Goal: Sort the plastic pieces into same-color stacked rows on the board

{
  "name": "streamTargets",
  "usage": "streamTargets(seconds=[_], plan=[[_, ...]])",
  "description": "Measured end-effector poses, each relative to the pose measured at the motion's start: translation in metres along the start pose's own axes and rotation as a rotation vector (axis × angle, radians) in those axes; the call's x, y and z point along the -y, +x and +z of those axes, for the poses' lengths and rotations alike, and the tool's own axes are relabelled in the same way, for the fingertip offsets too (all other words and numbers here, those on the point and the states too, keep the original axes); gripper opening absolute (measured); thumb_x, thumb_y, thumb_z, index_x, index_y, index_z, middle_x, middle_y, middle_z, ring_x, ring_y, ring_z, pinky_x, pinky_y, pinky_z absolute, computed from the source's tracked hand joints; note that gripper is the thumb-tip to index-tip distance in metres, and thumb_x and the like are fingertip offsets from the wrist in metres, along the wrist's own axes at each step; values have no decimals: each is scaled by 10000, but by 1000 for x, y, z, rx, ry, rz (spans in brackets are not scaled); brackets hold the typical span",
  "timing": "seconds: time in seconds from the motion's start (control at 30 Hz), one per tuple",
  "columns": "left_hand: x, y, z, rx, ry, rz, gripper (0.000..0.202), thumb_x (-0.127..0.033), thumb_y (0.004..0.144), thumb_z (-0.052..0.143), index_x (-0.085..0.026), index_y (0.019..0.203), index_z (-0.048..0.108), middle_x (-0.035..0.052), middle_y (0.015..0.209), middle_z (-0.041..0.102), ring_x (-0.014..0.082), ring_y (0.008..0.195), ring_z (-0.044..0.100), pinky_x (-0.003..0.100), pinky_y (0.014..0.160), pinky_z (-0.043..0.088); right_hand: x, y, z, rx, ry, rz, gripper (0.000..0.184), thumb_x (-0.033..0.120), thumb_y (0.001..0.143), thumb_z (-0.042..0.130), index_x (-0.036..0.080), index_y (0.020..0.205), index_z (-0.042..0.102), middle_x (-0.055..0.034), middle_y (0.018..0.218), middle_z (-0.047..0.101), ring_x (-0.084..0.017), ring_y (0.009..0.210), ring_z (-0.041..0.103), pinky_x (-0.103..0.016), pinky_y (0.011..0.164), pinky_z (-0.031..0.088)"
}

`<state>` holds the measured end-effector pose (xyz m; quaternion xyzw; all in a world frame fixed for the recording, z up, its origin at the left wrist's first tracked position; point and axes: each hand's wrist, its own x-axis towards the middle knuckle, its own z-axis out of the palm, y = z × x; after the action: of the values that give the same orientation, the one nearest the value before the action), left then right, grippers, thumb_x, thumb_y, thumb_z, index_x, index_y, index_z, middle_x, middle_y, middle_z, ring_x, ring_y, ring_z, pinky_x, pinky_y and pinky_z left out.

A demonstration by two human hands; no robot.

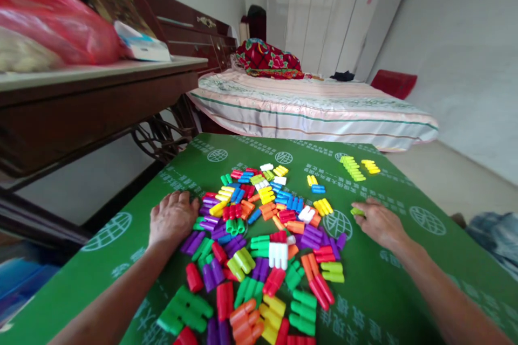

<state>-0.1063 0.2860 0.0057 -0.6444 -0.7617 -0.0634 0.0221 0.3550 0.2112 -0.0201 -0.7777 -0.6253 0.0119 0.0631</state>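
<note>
My right hand (378, 222) pinches a small lime-green plastic block (356, 211) over the right side of the green tabletop (243, 146). Flat on the table lies my left hand (174, 216), its fingers loosely apart, next to the left edge of a heap of coloured plastic blocks (278, 255). The heap mixes red, purple, green, yellow, orange, blue and white pieces. Beyond my right hand sit a joined row of lime-green blocks (352, 168) and a yellow block (370, 166). A blue block (318, 189) and a yellow block (323, 206) rest between the heap and that hand.
A dark wooden sewing-machine table (101, 97) stands at the left, bearing a red plastic bag (60, 16) and a tissue pack (141, 43). Past the tabletop's far edge is a bed (315, 108) with a folded red blanket (269, 59). Bluish cloth (496, 240) shows at the right.
</note>
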Motion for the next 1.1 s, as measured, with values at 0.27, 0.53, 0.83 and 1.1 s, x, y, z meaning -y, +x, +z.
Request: streamTargets(seconds=[0.27,0.53,0.83,1.1], plan=[[1,3,-4,37,23,-14,589,-462,909,160,-84,1229,479,210,1364,471,359,1298,399,529,1078,350,-9,-8,3,-38,106,-47,374,286,846,534,240,1190,672,-68,1148,672,-222,987,643,-332,831,512],[1,12,-5,82,51,-70,750,-519,852,-39,-140,1264,459,157,1427,444,326,1325,373,501,1097,325,-12,-9,9,-91,272,-81,301,255,829,551,237,1091,700,-43,1082,681,-189,951,638,-309,822,513],[-3,14,-5,124,81,-78,743,-531,843,-15,-140,1273,448,163,1423,434,342,1316,371,504,1095,322,-22,2,11,-219,409,-14,228,300,799,574,235,944,737,-34,1011,710,-188,868,654,-335,791,518],[-7,12,-6,127,76,-83,733,-536,842,17,-131,1270,454,185,1406,437,360,1297,385,513,1079,336,-27,1,14,-188,348,0,209,307,785,586,250,920,736,-22,1008,711,-182,863,654,-320,776,516]])
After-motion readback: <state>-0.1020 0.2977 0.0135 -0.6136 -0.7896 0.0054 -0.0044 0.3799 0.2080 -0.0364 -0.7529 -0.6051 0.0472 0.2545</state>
